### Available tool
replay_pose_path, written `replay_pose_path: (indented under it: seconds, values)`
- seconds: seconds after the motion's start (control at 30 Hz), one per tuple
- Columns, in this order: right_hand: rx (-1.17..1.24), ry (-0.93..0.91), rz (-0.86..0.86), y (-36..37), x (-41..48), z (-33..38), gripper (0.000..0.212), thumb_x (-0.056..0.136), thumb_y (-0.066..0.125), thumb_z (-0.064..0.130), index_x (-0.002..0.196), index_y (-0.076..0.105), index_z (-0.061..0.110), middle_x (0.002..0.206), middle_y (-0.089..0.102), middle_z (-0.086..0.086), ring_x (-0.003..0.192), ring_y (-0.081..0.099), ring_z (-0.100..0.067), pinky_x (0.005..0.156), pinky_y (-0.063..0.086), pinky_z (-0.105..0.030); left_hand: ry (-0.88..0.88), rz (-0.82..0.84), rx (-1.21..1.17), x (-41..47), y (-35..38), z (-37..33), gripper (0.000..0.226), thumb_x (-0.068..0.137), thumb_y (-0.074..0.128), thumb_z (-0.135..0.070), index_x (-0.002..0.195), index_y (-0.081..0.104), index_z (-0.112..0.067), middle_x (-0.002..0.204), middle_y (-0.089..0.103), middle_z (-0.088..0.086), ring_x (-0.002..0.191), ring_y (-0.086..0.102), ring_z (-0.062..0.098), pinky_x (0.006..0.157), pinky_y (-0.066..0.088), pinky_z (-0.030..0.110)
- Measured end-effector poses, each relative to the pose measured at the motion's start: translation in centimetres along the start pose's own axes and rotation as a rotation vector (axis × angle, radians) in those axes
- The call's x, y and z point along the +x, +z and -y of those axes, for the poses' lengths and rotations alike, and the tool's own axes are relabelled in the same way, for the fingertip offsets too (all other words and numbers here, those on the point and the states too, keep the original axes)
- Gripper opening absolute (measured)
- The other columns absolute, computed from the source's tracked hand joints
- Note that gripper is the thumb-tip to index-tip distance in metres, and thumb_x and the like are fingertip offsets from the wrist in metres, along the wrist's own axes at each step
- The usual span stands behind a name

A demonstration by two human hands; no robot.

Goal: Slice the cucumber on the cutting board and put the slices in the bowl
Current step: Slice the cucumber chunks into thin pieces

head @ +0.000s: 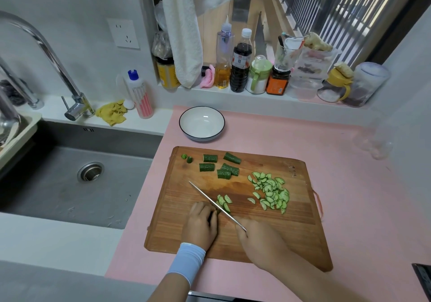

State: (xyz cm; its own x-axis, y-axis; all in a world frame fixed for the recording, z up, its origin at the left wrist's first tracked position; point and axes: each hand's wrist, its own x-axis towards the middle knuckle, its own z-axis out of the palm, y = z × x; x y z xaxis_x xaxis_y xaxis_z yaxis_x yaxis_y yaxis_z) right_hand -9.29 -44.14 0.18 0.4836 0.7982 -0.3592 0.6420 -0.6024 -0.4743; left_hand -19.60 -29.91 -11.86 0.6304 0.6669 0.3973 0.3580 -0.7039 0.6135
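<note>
Left hand: fingers curled together, pressing down on the cucumber piece being cut, which is mostly hidden beneath. We read the tucked knuckles as a guide for the blade. Right hand: fingers wrapped round the knife handle, blade slanting across the cutting board. Fresh slices lie just past the blade. A bigger pile sits to the right, probably to keep cutting room. Uncut chunks wait farther back. The bowl beyond holds no slices yet.
</note>
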Motion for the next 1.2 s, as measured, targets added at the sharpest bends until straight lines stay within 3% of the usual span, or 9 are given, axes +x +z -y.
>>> replay_pose_path:
  seconds: [0.17, 0.37, 0.5, 0.6, 0.73, 0.87, 0.97, 1.1, 1.2]
  values:
    - [-0.029, -0.036, -0.011, 0.3, 1.7, 1.5, 0.026, 0.102, 0.037, 0.029, 0.111, 0.061, 0.031, 0.075, 0.064, -0.002, 0.067, 0.051, -0.023, 0.061, 0.037, -0.031, -0.001, -0.018, 0.008, 0.0, -0.2, -0.2, 0.015, 0.087, 0.055, -0.018, 0.081, 0.065, -0.011, 0.086, 0.058, 0.001, 0.082, 0.052, 0.017, 0.075, 0.045, 0.024]
    - [-0.032, -0.03, -0.003, 0.0, 2.2, 1.9, 0.03, 0.102, 0.039, 0.028, 0.118, 0.064, 0.03, 0.09, 0.071, -0.009, 0.079, 0.06, -0.031, 0.063, 0.038, -0.032, -0.022, -0.025, 0.01, -0.1, -0.2, -0.2, 0.016, 0.088, 0.054, -0.02, 0.078, 0.064, -0.012, 0.081, 0.057, 0.0, 0.079, 0.053, 0.018, 0.072, 0.045, 0.025]
    - [-0.027, -0.025, -0.042, 0.7, 1.5, 1.2, 0.032, 0.101, 0.036, 0.034, 0.124, 0.058, 0.035, 0.082, 0.069, -0.007, 0.077, 0.063, -0.031, 0.063, 0.044, -0.036, -0.039, -0.019, 0.028, 0.0, -0.1, -0.2, 0.01, 0.086, 0.062, -0.015, 0.077, 0.063, -0.011, 0.08, 0.057, 0.0, 0.078, 0.053, 0.019, 0.072, 0.047, 0.028]
    - [0.007, -0.014, -0.053, 0.8, 0.3, 0.5, 0.026, 0.101, 0.036, 0.035, 0.114, 0.057, 0.04, 0.071, 0.06, 0.003, 0.072, 0.06, -0.024, 0.062, 0.044, -0.035, -0.023, -0.031, 0.028, 0.1, -0.1, -0.3, 0.009, 0.083, 0.068, -0.011, 0.075, 0.063, -0.011, 0.078, 0.057, 0.002, 0.078, 0.05, 0.018, 0.073, 0.043, 0.023]
    - [0.022, 0.003, -0.037, 0.0, -1.6, -0.5, 0.038, 0.103, 0.037, 0.033, 0.071, 0.048, 0.05, 0.06, 0.047, 0.008, 0.057, 0.045, -0.012, 0.054, 0.035, -0.022, -0.013, -0.043, 0.024, 0.2, -0.2, -0.4, 0.007, 0.083, 0.066, -0.013, 0.076, 0.064, -0.012, 0.079, 0.057, 0.001, 0.079, 0.05, 0.017, 0.073, 0.043, 0.023]
    - [0.01, 0.02, -0.035, 0.5, -2.3, -1.8, 0.032, 0.102, 0.038, 0.036, 0.07, 0.042, 0.036, 0.065, 0.051, 0.005, 0.061, 0.046, -0.015, 0.063, 0.042, -0.034, -0.023, -0.031, 0.026, 0.1, -0.3, -0.5, 0.016, 0.075, 0.078, -0.003, 0.074, 0.065, -0.012, 0.077, 0.057, 0.001, 0.078, 0.05, 0.017, 0.073, 0.041, 0.021]
    - [0.024, 0.012, -0.032, 0.3, -2.3, -1.4, 0.037, 0.103, 0.039, 0.033, 0.067, 0.042, 0.036, 0.06, 0.049, 0.005, 0.055, 0.043, -0.013, 0.056, 0.036, -0.029, -0.029, -0.033, 0.019, 0.2, -0.3, -0.5, 0.018, 0.074, 0.079, -0.002, 0.073, 0.064, -0.012, 0.077, 0.057, 0.001, 0.077, 0.049, 0.016, 0.072, 0.041, 0.02]
    - [0.038, 0.0, 0.013, -0.4, -1.3, -0.2, 0.051, 0.103, 0.038, 0.029, 0.065, 0.044, 0.063, 0.057, 0.045, 0.009, 0.051, 0.04, -0.009, 0.048, 0.027, -0.022, -0.035, -0.026, 0.013, 0.2, -0.2, -0.3, 0.015, 0.075, 0.079, -0.002, 0.076, 0.066, -0.011, 0.079, 0.059, -0.001, 0.078, 0.051, 0.015, 0.073, 0.043, 0.021]
    - [0.035, 0.034, 0.023, 0.1, 0.2, 0.2, 0.037, 0.101, 0.039, 0.03, 0.066, 0.044, 0.041, 0.063, 0.05, 0.008, 0.056, 0.045, -0.011, 0.049, 0.03, -0.024, -0.029, -0.026, 0.013, 0.1, -0.2, -0.3, 0.013, 0.076, 0.078, -0.002, 0.077, 0.067, -0.01, 0.08, 0.06, 0.0, 0.079, 0.052, 0.014, 0.075, 0.042, 0.018]
